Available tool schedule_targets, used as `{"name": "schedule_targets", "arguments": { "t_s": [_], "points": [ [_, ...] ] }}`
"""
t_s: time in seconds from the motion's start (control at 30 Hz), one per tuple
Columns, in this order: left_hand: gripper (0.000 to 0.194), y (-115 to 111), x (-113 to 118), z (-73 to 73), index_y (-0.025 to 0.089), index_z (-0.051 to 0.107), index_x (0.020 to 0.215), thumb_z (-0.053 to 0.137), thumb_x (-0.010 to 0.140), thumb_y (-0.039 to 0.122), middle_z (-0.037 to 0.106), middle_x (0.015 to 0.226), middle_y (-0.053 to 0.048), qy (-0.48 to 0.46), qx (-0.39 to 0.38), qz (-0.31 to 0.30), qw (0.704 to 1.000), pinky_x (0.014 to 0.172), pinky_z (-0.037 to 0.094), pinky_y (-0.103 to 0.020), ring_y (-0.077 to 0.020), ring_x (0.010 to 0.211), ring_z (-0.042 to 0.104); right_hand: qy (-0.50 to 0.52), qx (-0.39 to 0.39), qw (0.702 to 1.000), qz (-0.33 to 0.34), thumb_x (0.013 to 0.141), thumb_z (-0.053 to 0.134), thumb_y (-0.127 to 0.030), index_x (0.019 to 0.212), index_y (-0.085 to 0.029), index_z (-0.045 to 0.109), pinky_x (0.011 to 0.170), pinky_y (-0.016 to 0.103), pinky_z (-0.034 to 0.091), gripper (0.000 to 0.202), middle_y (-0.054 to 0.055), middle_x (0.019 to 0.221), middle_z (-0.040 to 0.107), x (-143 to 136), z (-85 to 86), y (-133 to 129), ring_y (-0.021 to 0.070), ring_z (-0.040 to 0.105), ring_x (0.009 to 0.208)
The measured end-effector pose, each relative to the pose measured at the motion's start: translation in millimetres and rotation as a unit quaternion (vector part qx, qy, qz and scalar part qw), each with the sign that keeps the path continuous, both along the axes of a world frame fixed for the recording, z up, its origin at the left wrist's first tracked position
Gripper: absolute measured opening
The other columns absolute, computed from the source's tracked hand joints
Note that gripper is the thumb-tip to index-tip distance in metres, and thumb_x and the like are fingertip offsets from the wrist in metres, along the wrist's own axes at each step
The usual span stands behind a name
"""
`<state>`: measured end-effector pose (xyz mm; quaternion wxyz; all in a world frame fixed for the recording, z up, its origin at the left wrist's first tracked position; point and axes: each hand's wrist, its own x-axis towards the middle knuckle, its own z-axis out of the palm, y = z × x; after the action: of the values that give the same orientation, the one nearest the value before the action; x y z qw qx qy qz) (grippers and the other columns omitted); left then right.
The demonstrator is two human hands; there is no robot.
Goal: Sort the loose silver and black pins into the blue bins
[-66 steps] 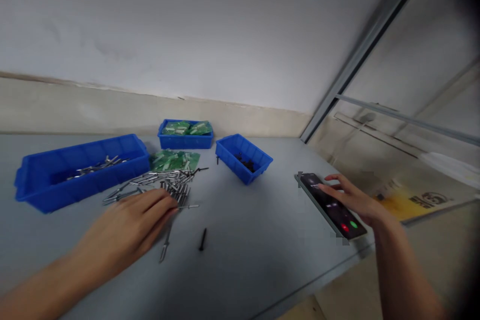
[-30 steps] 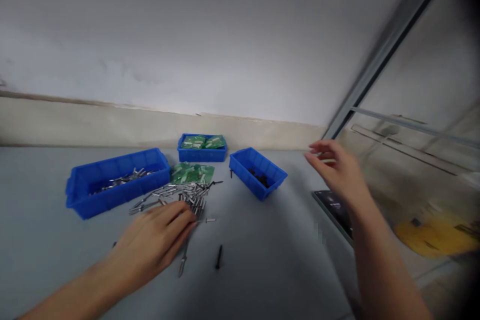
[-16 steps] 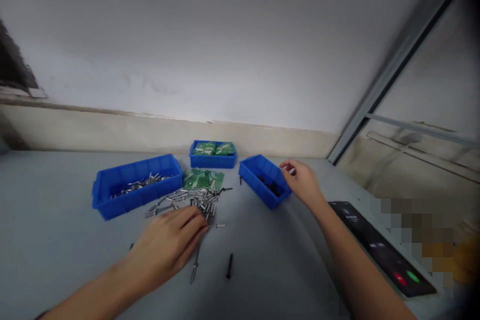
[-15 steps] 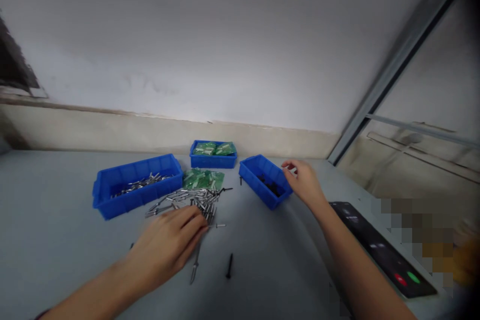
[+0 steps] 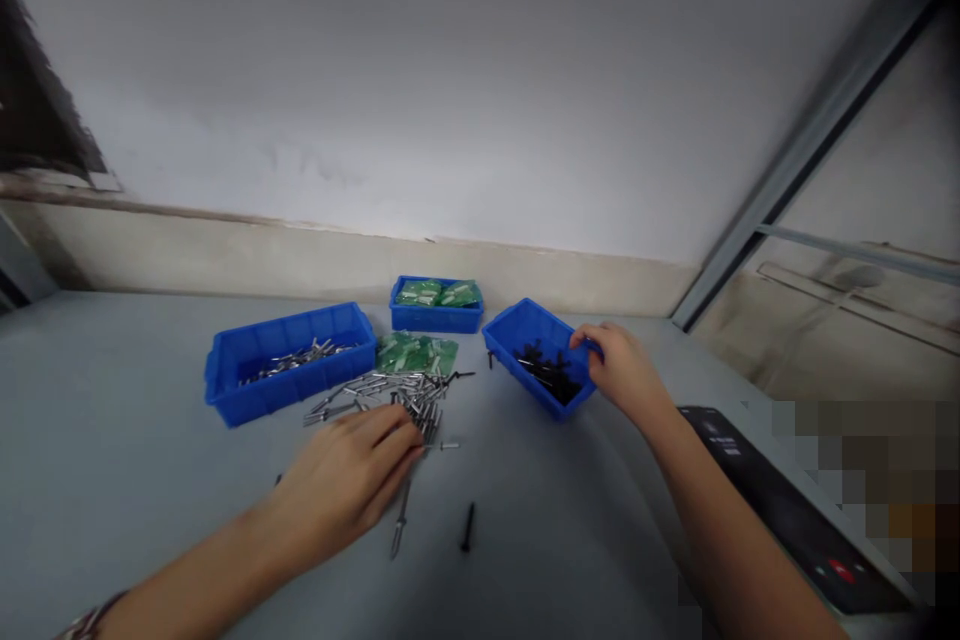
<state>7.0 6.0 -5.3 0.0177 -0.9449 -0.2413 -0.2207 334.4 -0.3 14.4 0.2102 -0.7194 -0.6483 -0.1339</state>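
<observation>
My left hand (image 5: 360,470) lies over the near side of a pile of silver blind rivets (image 5: 427,415), its fingers curled together. Its fingertips are partly hidden, so I cannot make out what they hold. One rivet (image 5: 450,446) lies just right of them. My right hand (image 5: 619,370) grips the right rim of a blue bin (image 5: 517,370), fingers hooked over the edge. That bin is tilted towards me, with black screws (image 5: 551,375) inside. A single black screw (image 5: 469,527) lies on the table in front.
Another blue bin (image 5: 292,398) at left holds silver rivets. At the back, a smaller blue bin (image 5: 436,318) holds green packets, with more green packets (image 5: 416,353) lying before it. A phone (image 5: 795,510) lies at right, below a metal frame (image 5: 810,160).
My right hand has closed on the rim of the screw bin, which now tilts more towards me. My left hand stays at the rivet pile. The whole view has shifted slightly.
</observation>
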Motion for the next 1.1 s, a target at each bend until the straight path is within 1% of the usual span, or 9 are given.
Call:
{"name": "schedule_targets", "arguments": {
  "t_s": [0.2,0.4,0.6,0.77,1.0,1.1],
  "points": [
    [0.025,0.3,0.7,1.0,0.017,0.054,0.085,0.031,0.091,0.023,0.055,0.078,-0.004,0.009,0.0,0.002,1.0,0.058,0.041,-0.027,-0.0157,0.065,0.054,-0.034,0.017,0.999,0.025,0.07,0.038,0.0,0.075,-0.022,0.066,0.066,0.029,0.038,0.036,0.005,0.068,0.05,-7.4,1.0,-2.5,0.0191,0.05,0.071],
    [0.025,1.0,1.4,-0.1,0.017,0.054,0.085,0.031,0.091,0.023,0.054,0.077,-0.004,0.009,-0.004,-0.003,1.0,0.058,0.041,-0.028,-0.0163,0.065,0.054,-0.036,0.035,0.998,0.037,0.067,0.038,0.004,0.075,-0.023,0.067,0.066,0.03,0.039,0.04,0.006,0.075,0.051,-10.1,-1.3,-1.5,0.0196,0.049,0.075],
    [0.025,1.4,1.1,-2.0,0.017,0.054,0.087,0.03,0.092,0.024,0.055,0.079,-0.004,-0.004,0.002,-0.011,1.0,0.058,0.041,-0.027,-0.0155,0.066,0.054,-0.015,0.048,0.998,0.032,0.066,0.038,0.005,0.074,-0.022,0.067,0.065,0.029,0.039,0.041,0.005,0.072,0.051,-6.5,-5.0,2.9,0.0193,0.05,0.074],
    [0.024,1.8,0.1,-4.4,0.018,0.053,0.086,0.03,0.093,0.024,0.054,0.078,-0.003,-0.005,0.004,-0.013,1.0,0.058,0.039,-0.026,-0.0152,0.065,0.052,-0.003,0.049,0.998,0.025,0.066,0.038,0.006,0.074,-0.02,0.067,0.067,0.029,0.038,0.04,0.005,0.073,0.052,-8.0,-4.8,2.7,0.0187,0.05,0.076],
    [0.023,2.5,-0.6,-6.2,0.018,0.052,0.085,0.03,0.092,0.023,0.053,0.077,-0.003,0.0,-0.001,-0.018,1.0,0.056,0.039,-0.027,-0.0156,0.063,0.052,0.004,0.042,0.999,0.015,0.067,0.038,0.005,0.074,-0.021,0.067,0.067,0.029,0.038,0.04,0.005,0.074,0.052,-9.5,-4.3,1.8,0.0187,0.05,0.077],
    [0.023,3.0,-0.5,-6.9,0.017,0.051,0.086,0.031,0.093,0.024,0.054,0.078,-0.004,-0.009,0.011,-0.017,1.0,0.058,0.039,-0.027,-0.0159,0.065,0.052,0.007,0.04,0.999,0.01,0.068,0.038,0.004,0.075,-0.021,0.068,0.068,0.029,0.038,0.039,0.005,0.076,0.053,-9.6,-4.4,1.9,0.0187,0.05,0.078]
  ]
}}
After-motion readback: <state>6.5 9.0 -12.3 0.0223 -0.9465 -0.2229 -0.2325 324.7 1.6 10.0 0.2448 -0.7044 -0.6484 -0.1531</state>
